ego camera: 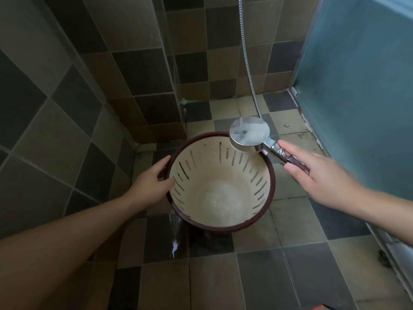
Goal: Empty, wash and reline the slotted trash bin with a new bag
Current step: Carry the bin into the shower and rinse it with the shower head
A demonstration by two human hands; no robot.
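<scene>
We are in the washing step. Our left hand (154, 177) grips the rim of the round cream plastic slotted bin with dark red rim (220, 153), which stands upright on the tiled floor (290, 253), opening toward us. Our right hand (312, 173) holds the handle of the chrome shower head (249, 134), just above the far right edge of the bin. Water gathers at the bottom. The left hand is nearer, so it should tilt the bin to pour out.
</scene>
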